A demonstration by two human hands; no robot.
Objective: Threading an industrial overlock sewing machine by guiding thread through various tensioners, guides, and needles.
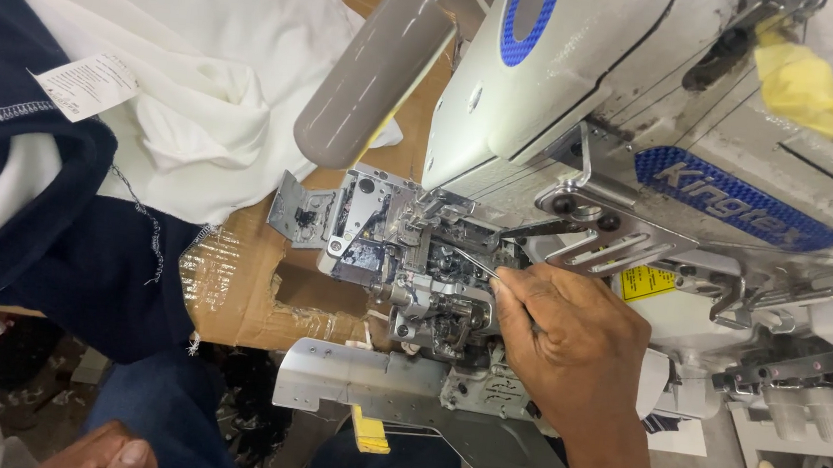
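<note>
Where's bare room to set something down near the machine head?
Bare cardboard between the navy fabric and the opened looper area. Crowded: white cloth covers the upper left; right hand with tweezers fills the mechanism. Left hand sits low, away.

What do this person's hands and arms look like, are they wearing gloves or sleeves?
Both hands are bare, with no gloves. The right hand and its forearm show no sleeve, watch or ring as far as the picture reaches. Only the knuckles of the left hand show at the bottom edge, so its wrist and any sleeve stay hidden. Blue denim trousers cover the legs.
</note>
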